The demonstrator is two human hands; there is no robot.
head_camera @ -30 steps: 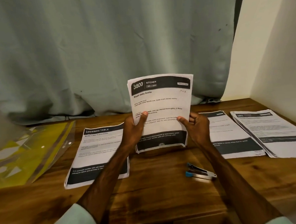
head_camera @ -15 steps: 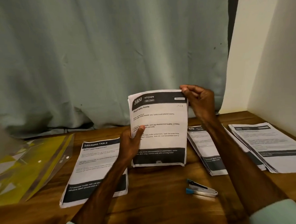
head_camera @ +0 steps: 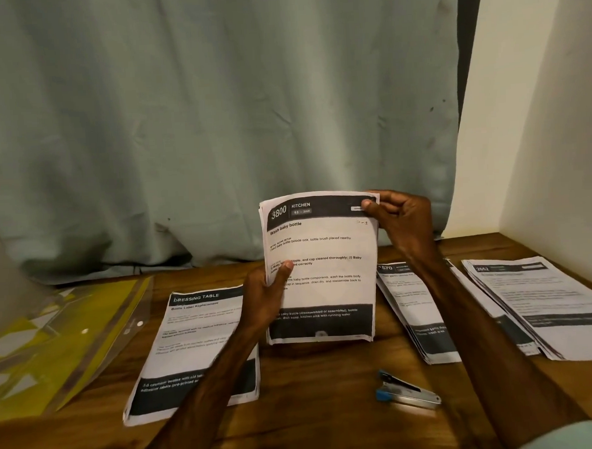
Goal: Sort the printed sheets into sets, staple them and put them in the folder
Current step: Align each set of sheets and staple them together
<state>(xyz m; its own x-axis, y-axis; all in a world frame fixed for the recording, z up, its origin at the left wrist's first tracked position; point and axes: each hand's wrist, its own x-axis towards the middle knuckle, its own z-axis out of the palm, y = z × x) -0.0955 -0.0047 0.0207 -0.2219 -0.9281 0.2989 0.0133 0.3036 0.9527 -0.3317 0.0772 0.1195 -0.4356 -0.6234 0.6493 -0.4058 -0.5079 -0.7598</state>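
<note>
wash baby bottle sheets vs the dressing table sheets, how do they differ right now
The wash baby bottle sheets stand upright; the dressing table sheets lie flat on the table. The left hand and right hand hold the wash baby bottle sheets; nothing holds the dressing table sheets. Both are white with black bands.

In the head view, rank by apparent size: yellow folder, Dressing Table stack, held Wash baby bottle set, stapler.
Largest: yellow folder, partly cut off at left.
Dressing Table stack and Wash baby bottle set: look alike, unranked.
Smallest: stapler.
</note>
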